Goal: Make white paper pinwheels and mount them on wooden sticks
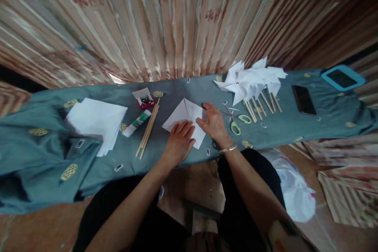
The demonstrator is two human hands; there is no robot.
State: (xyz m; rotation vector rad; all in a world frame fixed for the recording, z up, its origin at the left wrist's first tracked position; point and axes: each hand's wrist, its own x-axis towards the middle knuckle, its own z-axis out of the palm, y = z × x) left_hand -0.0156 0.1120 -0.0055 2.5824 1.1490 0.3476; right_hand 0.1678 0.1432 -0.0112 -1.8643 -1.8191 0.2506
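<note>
A square sheet of white paper [180, 112] lies on the cloth-covered table in front of me, turned like a diamond. Lines run from its corners towards the middle, like slits or creases. My left hand [179, 139] rests flat on its lower left part, fingers stretched out. On the right side of the paper, my right hand [213, 123] spreads its thumb inward and its fingers over the right corner, hiding that corner. Neither hand visibly grips anything. Just right of my right hand lie scissors [236, 120] with green handles, blades apart.
Left are a stack of white paper [94, 118], a glue box or tube [137, 123], wooden sticks [150, 130] and an open small red box [144, 100]. Right are several paper pinwheels [251, 80] on sticks, a phone [304, 99] and a blue-framed tablet [342, 78]. A curtain hangs behind.
</note>
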